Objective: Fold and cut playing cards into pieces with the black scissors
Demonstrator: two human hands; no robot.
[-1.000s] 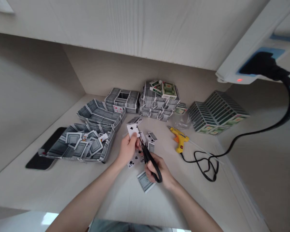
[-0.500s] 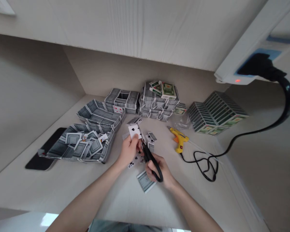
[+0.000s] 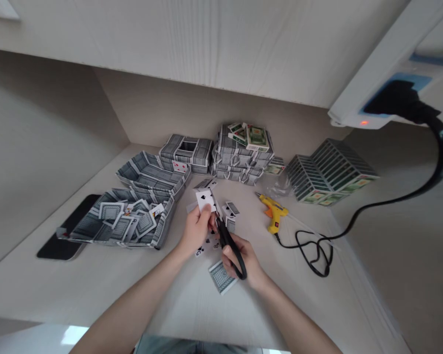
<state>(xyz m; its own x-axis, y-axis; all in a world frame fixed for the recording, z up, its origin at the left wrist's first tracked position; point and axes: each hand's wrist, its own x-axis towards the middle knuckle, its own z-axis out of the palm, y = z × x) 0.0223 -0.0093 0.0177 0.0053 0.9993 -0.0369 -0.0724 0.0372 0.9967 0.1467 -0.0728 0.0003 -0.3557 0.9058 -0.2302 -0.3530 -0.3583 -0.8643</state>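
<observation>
My left hand [image 3: 196, 228] pinches a white playing card [image 3: 204, 200] with a black spade, holding it upright over the desk. My right hand [image 3: 243, 263] grips black scissors [image 3: 227, 241], fingers through the handle loops, and the blades meet the card's right edge. Loose cards [image 3: 206, 244] lie face up beneath my hands. One face-down card [image 3: 220, 276] sits just under my right hand. Small card pieces [image 3: 230, 212] rest beyond the scissors' tip.
Trays folded from cards [image 3: 127, 221] [image 3: 151, 173] stand at the left, over a black phone [image 3: 61, 241]. Card boxes [image 3: 189, 151], stacked decks [image 3: 241, 152] and a card fan [image 3: 330, 172] line the back. A yellow glue gun [image 3: 275, 212] and its black cord [image 3: 317, 248] lie right.
The scissors have worked slightly along the card's edge; both hands have shifted only a little.
</observation>
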